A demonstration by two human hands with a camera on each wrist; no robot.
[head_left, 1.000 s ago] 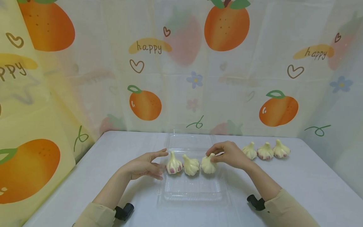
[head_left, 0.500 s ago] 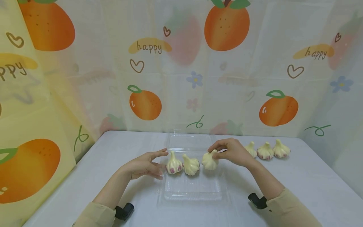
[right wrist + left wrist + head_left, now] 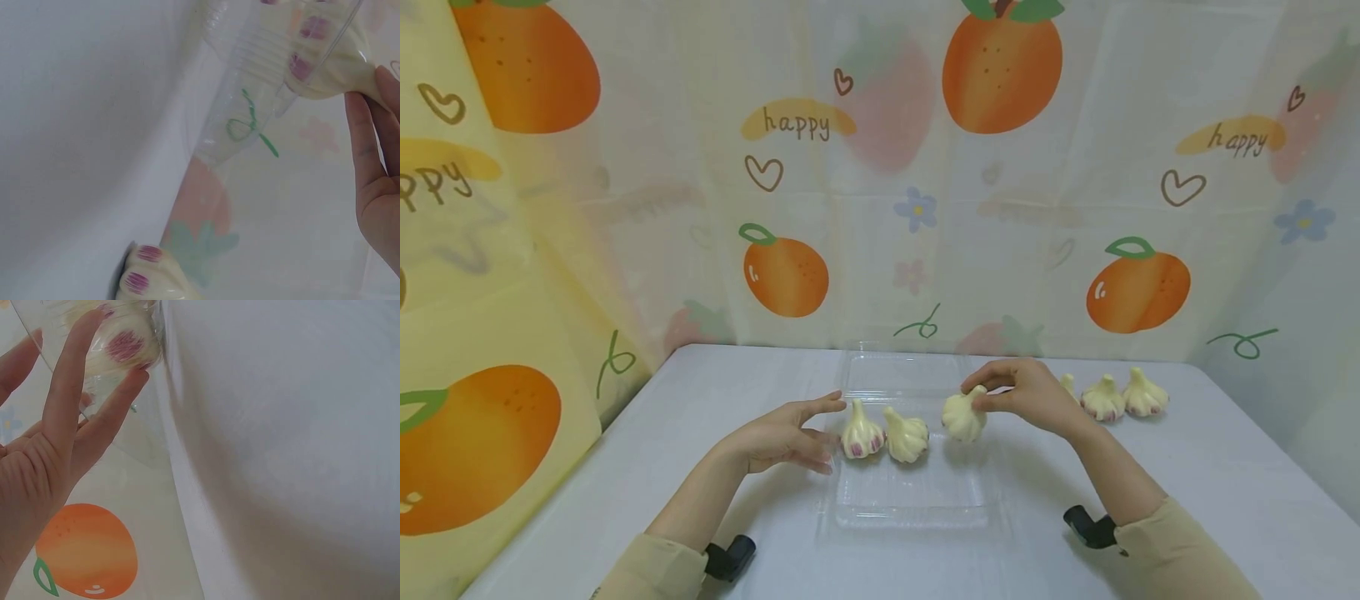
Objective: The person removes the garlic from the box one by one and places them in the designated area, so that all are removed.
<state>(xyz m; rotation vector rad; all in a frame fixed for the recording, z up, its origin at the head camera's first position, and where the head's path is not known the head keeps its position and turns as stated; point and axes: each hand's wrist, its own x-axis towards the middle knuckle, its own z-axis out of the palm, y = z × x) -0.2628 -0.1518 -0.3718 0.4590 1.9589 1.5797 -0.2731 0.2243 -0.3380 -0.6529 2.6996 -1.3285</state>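
Note:
My right hand pinches a cream-coloured garlic bulb by its stem, above the right side of a clear plastic clamshell container. In the right wrist view the purple-marked underside of this garlic bulb shows, partly behind the container's clear wall. Two more garlic bulbs sit inside: one at the left with purple patches, the other in the middle. With fingers spread, my left hand rests against the container's left side; in the left wrist view its fingertips meet the clear wall.
Beyond the right hand, garlic bulbs stand in a row on the white table; one bulb is in full view, another beside it, a third mostly hidden. The container's lid lies open toward the printed curtain behind.
My right hand has lifted the garlic bulb up from the container and moved it slightly to the right, away from the middle bulb. The left hand has stayed in place.

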